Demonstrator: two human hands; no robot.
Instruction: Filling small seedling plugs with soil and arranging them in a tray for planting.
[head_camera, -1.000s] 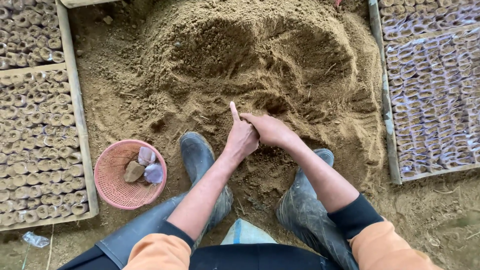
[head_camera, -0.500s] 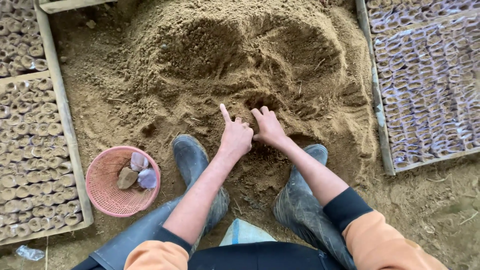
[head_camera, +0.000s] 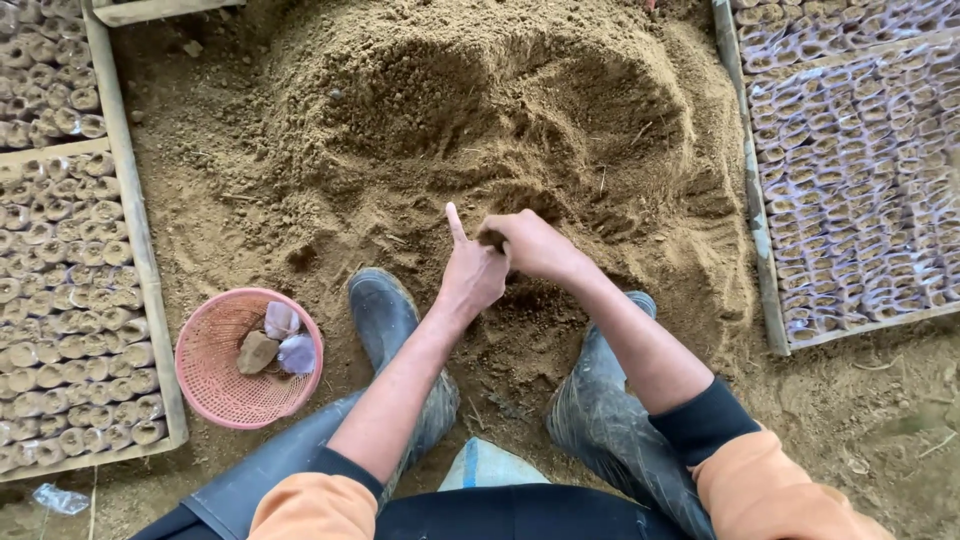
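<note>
both hands meet at the near foot of the soil heap (head_camera: 500, 120), the left hand (head_camera: 472, 272) half-closed with one finger raised, the right hand (head_camera: 535, 245) clenched on something i cannot make out, so loose soil could slide onto the boots (head_camera: 385, 315).

Clear plastic wrapper (head_camera: 58, 498) (bottom left)

Right hand (head_camera: 535, 245) hides whatever sits in left hand (head_camera: 472, 275), possibly a small bag. Filled-bag tray (head_camera: 860, 180) cut off at right edge; basket (head_camera: 215, 385) contents unclear.
</note>
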